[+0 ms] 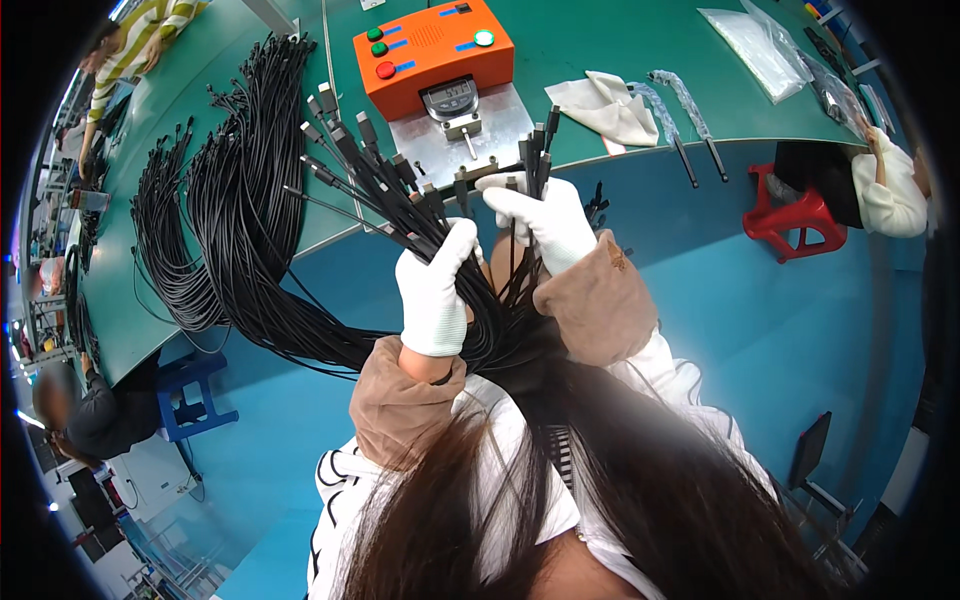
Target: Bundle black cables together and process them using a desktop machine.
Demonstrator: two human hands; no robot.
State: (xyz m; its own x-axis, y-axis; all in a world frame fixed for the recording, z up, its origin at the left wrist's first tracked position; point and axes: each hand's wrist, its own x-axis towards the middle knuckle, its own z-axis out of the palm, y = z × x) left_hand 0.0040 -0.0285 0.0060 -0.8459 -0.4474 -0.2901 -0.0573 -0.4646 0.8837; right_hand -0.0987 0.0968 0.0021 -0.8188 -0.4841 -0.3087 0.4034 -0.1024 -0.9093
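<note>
My left hand [432, 300], in a white glove, is closed around a thick bundle of black cables [375, 185]. Their plug ends fan out up and to the left above my thumb. My right hand [558, 228], gloved too, has its fingers bent around a smaller group of black cable ends [540, 155] that stand upright. Below both hands the cables loop down over my lap. Just beyond the hands, at the table's edge, sits an orange box [432, 60] with buttons, a small digital gauge [452, 97] and a metal plate [508, 125].
Large bundles of black cables [245, 190] cover the green table [570, 45] at left. A cream cloth [605, 108], two plastic-wrapped rods [685, 105] and clear bags [750, 50] lie at right. Red [795, 220] and blue [195, 395] stools stand nearby; other people work around.
</note>
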